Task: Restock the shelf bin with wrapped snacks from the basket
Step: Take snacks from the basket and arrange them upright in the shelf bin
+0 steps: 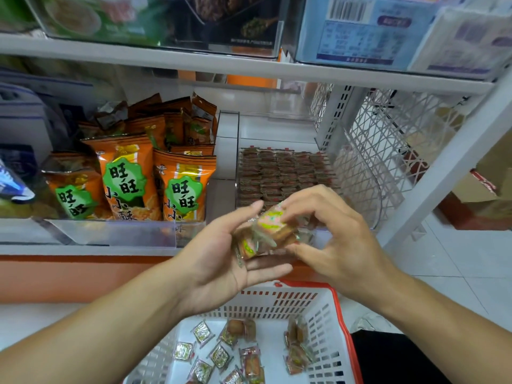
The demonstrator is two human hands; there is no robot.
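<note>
My left hand (pixel 221 256) is palm up in front of the shelf and cradles a small stack of wrapped snacks (pixel 266 234), clear wrappers with pink and green print. My right hand (pixel 332 234) pinches the top of the same stack from the right. Just behind the hands, a clear shelf bin (pixel 357 173) holds neat rows of the same brown wrapped snacks (pixel 282 173). Below my arms stands a white basket with a red rim (pixel 327 314), and several loose wrapped snacks (pixel 221 353) lie scattered on its bottom.
Orange snack bags (pixel 130 176) fill the bin to the left behind a clear lip. A white shelf board (pixel 249 70) runs overhead with boxed goods above it. A white mesh side panel (pixel 388 139) and upright post (pixel 448 167) bound the shelf at right. Cardboard boxes (pixel 487 178) sit on the tiled floor.
</note>
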